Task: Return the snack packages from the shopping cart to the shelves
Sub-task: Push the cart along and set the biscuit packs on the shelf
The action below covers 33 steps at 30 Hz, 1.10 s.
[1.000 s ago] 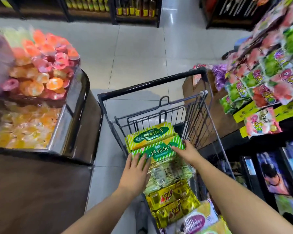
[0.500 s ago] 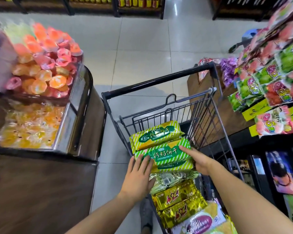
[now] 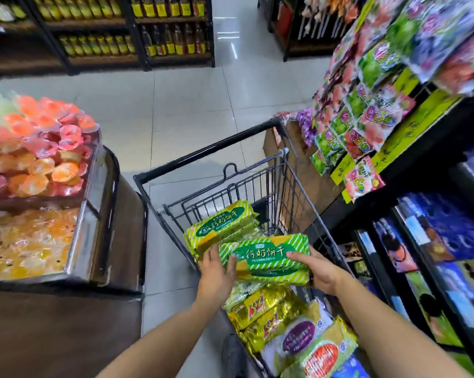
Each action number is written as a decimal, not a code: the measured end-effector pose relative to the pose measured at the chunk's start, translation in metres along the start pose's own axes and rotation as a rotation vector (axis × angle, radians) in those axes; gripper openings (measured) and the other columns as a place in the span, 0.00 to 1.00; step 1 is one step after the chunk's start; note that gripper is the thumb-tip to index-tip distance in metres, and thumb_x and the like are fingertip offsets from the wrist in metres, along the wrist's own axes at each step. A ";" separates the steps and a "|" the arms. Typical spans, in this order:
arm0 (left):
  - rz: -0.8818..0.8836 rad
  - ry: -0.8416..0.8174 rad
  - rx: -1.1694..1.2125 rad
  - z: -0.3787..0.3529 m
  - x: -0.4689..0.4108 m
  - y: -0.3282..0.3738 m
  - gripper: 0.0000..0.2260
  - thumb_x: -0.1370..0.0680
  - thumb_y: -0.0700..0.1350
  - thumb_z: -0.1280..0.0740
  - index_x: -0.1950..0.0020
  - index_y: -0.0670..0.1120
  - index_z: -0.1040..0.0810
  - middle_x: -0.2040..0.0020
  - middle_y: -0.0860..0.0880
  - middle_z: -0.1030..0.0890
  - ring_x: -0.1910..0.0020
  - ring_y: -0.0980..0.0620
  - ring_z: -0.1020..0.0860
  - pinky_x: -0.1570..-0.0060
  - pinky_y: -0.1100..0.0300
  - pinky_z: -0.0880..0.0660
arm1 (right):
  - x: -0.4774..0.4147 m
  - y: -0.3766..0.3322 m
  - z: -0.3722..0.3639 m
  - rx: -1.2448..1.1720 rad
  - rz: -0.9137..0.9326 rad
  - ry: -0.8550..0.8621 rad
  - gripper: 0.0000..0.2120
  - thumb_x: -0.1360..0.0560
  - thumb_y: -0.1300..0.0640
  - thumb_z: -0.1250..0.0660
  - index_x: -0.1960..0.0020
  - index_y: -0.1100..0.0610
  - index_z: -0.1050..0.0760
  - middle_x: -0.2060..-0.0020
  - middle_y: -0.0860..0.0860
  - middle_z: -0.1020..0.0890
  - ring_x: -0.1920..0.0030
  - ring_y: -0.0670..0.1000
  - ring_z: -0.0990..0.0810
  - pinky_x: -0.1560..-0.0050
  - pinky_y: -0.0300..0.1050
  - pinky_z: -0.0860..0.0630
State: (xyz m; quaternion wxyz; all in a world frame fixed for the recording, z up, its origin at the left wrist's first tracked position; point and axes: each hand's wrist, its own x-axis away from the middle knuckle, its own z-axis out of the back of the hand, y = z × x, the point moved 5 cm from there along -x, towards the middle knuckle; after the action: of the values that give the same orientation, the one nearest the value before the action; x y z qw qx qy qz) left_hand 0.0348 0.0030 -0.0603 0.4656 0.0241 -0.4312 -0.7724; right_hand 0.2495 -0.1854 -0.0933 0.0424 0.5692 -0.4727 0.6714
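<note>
I hold the green biscuit package (image 3: 265, 257) over the middle of the shopping cart (image 3: 287, 170), above the stack (image 3: 265, 312). Left hand (image 3: 216, 271) pinches one end, right hand (image 3: 321, 271) grips the other, thumbs on top, likely against sagging.

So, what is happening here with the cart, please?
A person is holding a green striped biscuit package over the shopping cart. The left hand grips its left end and the right hand grips its right end. A second green package and some gold packages lie in the cart beneath it. The snack shelves stand just to the right, and nothing has been set on them from this package yet.
</note>
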 end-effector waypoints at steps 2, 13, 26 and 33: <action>0.170 -0.087 0.204 -0.010 -0.003 -0.002 0.42 0.22 0.69 0.40 0.18 0.45 0.46 0.20 0.43 0.42 0.22 0.42 0.42 0.25 0.46 0.42 | 0.041 -0.014 -0.009 -0.066 0.032 -0.027 0.32 0.30 0.57 0.22 0.30 0.52 0.30 0.43 0.57 0.15 0.44 0.60 0.16 0.46 0.61 0.18; 0.206 -0.530 0.610 -0.113 0.129 0.080 0.41 0.33 0.69 0.26 0.29 0.45 0.29 0.36 0.44 0.20 0.44 0.47 0.19 0.50 0.51 0.21 | 0.250 0.093 0.103 -0.372 0.206 0.022 0.26 0.28 0.65 0.30 0.31 0.61 0.28 0.41 0.63 0.18 0.48 0.60 0.15 0.49 0.56 0.17; -0.062 -0.860 0.331 -0.210 0.299 0.198 0.16 0.19 0.59 0.37 0.39 0.49 0.22 0.51 0.48 0.14 0.54 0.50 0.18 0.44 0.53 0.26 | 0.434 0.257 0.198 -0.600 0.261 0.362 0.23 0.33 0.41 0.31 0.42 0.49 0.22 0.51 0.52 0.13 0.48 0.56 0.18 0.41 0.56 0.26; -0.086 -1.088 0.208 -0.276 0.361 0.214 0.18 0.20 0.60 0.36 0.41 0.48 0.21 0.53 0.49 0.14 0.57 0.49 0.19 0.57 0.57 0.24 | 0.504 0.348 0.199 -0.881 0.418 0.596 0.24 0.23 0.61 0.31 0.33 0.41 0.32 0.49 0.53 0.14 0.61 0.55 0.16 0.65 0.48 0.21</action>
State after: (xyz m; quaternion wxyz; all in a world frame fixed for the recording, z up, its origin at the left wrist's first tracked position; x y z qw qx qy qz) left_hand 0.1009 -0.4837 0.0452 0.1390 -0.3147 -0.6820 -0.6454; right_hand 0.0112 -0.7544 0.0890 0.2737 0.1783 -0.7780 0.5367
